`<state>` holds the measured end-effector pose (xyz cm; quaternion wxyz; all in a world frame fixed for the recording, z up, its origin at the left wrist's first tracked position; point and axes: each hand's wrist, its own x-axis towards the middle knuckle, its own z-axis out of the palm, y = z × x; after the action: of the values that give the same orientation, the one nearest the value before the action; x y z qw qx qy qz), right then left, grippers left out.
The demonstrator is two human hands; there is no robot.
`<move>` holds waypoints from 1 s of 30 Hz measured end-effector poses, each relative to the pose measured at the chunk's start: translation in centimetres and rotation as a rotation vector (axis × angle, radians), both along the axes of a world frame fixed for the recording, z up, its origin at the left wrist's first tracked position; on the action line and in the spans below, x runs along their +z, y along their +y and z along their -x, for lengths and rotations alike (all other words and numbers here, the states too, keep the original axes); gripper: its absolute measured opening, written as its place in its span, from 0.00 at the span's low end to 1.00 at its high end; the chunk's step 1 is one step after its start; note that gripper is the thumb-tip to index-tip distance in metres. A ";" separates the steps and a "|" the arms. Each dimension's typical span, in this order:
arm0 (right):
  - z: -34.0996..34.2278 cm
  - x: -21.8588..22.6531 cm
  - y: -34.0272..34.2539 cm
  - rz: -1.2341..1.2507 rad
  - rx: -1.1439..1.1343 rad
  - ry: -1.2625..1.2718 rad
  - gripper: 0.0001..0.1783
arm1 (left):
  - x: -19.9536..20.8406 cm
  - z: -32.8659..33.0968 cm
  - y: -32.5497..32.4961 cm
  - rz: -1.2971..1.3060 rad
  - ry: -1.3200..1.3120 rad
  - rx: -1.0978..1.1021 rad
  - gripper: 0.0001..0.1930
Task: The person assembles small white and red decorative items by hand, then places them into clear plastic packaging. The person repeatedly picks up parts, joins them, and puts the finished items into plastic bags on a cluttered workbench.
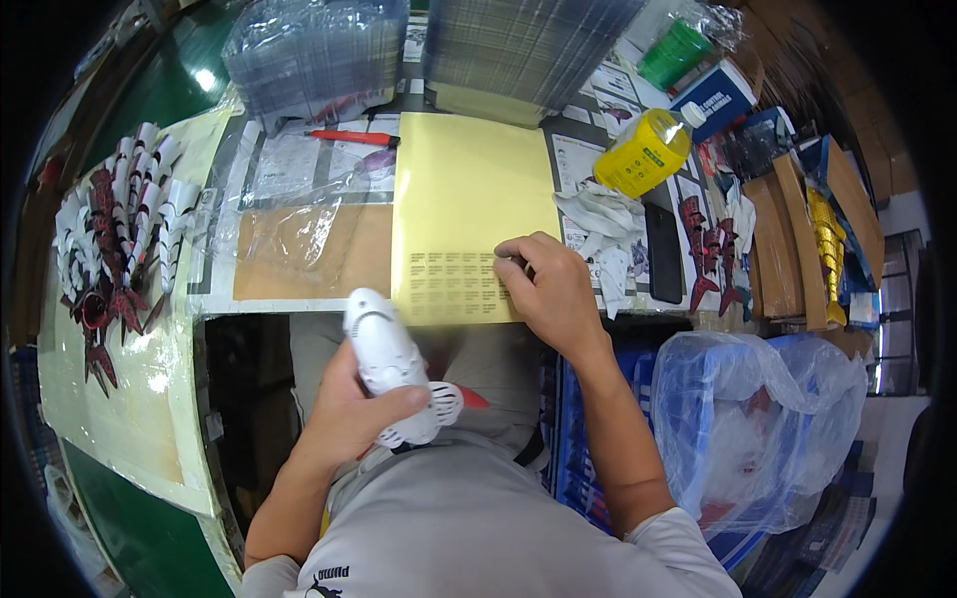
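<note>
1. Red-and-white fish-shaped toys [118,234] lie heaped at the far left of the table [120,419].
2. Closed around a white fish toy [394,367], the left hand [349,414] holds it above the person's lap, near the table edge.
3. On the yellow sticker sheet [464,214], the right hand [546,284] pinches at a sticker with curled fingertips.
4. Further right stands a yellow bottle [646,151].

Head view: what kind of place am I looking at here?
Probably a small toy packing or assembly bench. The left hand holds a white toy fish, the right hand picks at a yellow sticker sheet, more fish toys lie piled at left, and stacked clear blister packs stand behind.
</note>
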<state>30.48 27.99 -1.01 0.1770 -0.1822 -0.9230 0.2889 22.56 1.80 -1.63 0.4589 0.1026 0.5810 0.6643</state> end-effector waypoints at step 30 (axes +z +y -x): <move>1.9 -1.4 -0.3 -0.065 -0.054 -0.216 0.09 | -1.9 1.4 3.5 0.057 0.281 -0.136 0.36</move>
<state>28.61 27.67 -2.41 0.0898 -0.2313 -0.9404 0.2326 21.17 5.33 -3.57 0.4199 0.2205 0.6499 0.5938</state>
